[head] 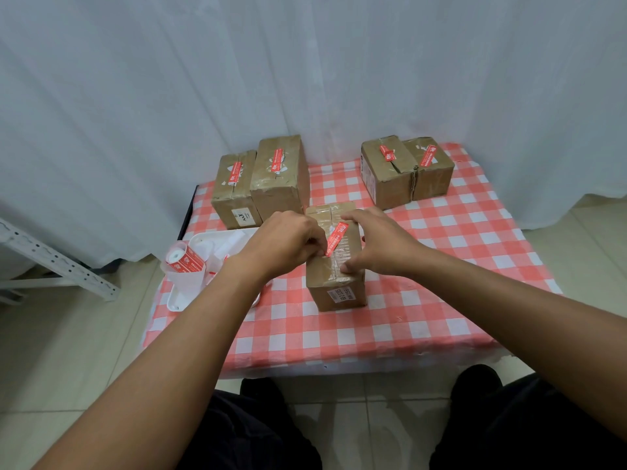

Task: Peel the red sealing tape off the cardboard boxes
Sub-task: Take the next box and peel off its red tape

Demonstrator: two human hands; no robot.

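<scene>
A small cardboard box (334, 286) stands in the middle of the checked table, with a strip of red sealing tape (336, 238) running along its top. My left hand (288, 242) pinches the near end of that strip with its fingertips. My right hand (380, 245) grips the box's right side, thumb on the top. Two boxes stand at the back left, a shorter box (234, 189) and a taller box (280, 174), each with a red strip on top. A pair of boxes (405, 171) at the back right also carries red strips.
A white tray (179, 300) at the table's left edge holds a roll of red tape (185, 261) in a clear cup and white items. The red-and-white tablecloth (441, 283) covers the table. A white metal rack leg (57, 262) stands left; a curtain hangs behind.
</scene>
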